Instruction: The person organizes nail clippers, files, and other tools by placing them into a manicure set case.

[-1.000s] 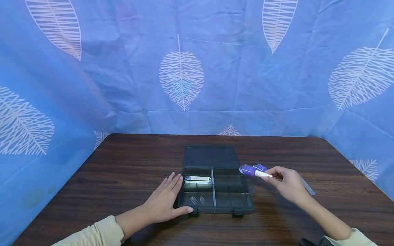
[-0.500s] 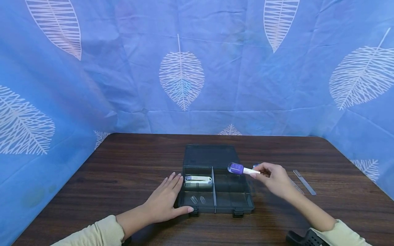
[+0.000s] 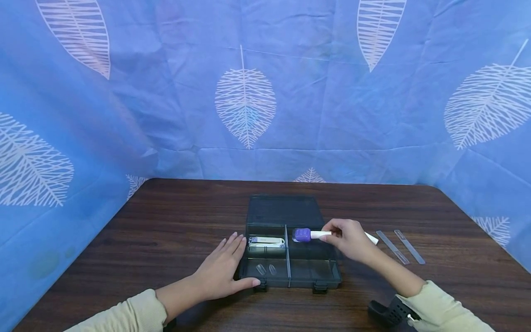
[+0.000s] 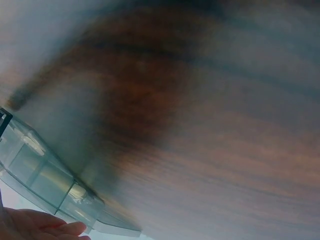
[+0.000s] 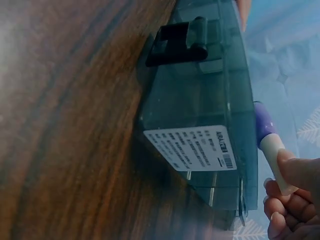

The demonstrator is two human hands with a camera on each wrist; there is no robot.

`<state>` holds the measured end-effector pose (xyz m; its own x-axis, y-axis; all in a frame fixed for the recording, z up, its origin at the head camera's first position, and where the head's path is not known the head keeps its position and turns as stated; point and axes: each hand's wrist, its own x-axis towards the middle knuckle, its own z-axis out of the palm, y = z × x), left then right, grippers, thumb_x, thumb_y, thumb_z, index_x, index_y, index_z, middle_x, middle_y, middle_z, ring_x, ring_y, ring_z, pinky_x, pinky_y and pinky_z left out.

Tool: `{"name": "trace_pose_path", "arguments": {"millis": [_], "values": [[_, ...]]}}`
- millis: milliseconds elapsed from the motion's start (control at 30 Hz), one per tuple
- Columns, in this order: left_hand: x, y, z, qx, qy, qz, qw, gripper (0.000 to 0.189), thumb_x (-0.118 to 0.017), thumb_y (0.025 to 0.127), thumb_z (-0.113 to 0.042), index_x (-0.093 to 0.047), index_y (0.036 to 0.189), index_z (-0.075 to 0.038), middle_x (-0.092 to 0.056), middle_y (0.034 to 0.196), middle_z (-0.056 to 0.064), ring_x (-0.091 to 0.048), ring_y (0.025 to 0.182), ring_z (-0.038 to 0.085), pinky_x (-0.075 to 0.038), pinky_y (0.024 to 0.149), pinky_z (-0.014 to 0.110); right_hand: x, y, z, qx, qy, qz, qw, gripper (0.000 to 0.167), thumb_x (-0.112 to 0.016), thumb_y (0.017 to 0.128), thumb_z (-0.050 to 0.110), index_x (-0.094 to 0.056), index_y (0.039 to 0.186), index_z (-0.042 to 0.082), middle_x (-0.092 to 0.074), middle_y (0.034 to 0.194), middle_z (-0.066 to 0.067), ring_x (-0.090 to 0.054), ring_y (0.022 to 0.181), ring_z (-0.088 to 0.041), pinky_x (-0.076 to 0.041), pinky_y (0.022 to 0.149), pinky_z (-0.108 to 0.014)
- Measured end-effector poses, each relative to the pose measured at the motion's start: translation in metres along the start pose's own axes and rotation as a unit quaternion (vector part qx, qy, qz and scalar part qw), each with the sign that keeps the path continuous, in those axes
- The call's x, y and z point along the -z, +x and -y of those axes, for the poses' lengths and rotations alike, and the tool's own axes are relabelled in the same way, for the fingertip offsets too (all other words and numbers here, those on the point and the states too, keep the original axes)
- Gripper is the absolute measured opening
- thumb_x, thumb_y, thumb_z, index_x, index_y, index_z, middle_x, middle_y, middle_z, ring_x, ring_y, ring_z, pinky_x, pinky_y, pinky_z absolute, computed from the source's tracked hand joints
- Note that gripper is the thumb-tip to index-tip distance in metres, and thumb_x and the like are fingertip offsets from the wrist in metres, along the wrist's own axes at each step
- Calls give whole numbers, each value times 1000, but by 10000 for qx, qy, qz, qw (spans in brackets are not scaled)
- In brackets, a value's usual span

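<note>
My right hand [image 3: 350, 240] pinches the white cap of a purple nail polish bottle [image 3: 302, 234], held sideways over the back right compartment of a dark see-through organizer box [image 3: 313, 272]. In the right wrist view the bottle [image 5: 265, 121] shows at the box's rim, thumb and fingers on its cap. My left hand [image 3: 220, 269] lies with straight fingers along the box's left side, thumb at a front latch [image 3: 260, 287]. A nail clipper [image 3: 267, 242] lies in the back left compartment. Two clear nail-tip-shaped pieces [image 3: 272, 269] sit in the front left one.
The box's lid [image 3: 284, 210] is laid back behind it. Right of the box, two clear flat strips [image 3: 410, 247] lie on the dark wooden table [image 3: 186, 207]. Another white cap [image 3: 372, 238] shows partly behind my right hand. A blue leaf-print cloth [image 3: 290, 115] hangs around the table.
My right hand has carried the nail polish bottle left from beside the box to over its back right compartment. The strips, earlier partly covered, now show. My left hand has stayed put.
</note>
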<state>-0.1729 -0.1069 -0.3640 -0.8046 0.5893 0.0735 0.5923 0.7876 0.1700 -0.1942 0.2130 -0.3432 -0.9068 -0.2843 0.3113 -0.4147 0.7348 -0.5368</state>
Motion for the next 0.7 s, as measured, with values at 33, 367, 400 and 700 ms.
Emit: {"name": "trace_pose_path", "arguments": {"millis": [33,367,400,700], "values": [[0,0,0,-5,-6,-1,10000,93,-48,83,-67,-35,141,4,-34,147,21,-26,139,34,-28,110,51,-1,2,0,16,-37,29,10000,4,-67,83,8,-67,85,4,-53,62,3,-36,48,-1,-34,44,-21],[0,0,1,-3,-6,4,10000,94,-47,83,-68,-33,141,4,-32,148,21,-25,140,33,-27,111,50,-9,12,-1,218,-476,231,9984,5,-67,83,11,-67,80,7,-50,62,5,-32,52,-3,-29,47,-20],[0,0,1,-2,-5,5,10000,94,-47,82,-68,-33,141,4,-32,148,21,-25,140,33,-27,111,50,-10,12,-2,257,-546,223,9979,5,-68,83,11,-67,80,8,-51,62,5,-32,54,-3,-29,49,-20],[0,0,0,10,10,28,10000,94,-47,82,-69,-34,141,4,-32,148,21,-25,140,34,-27,111,51,-15,14,-4,922,-1541,156,9836,4,-74,76,11,-71,77,8,-64,72,3,-48,67,-9,-39,56,-22]]}}
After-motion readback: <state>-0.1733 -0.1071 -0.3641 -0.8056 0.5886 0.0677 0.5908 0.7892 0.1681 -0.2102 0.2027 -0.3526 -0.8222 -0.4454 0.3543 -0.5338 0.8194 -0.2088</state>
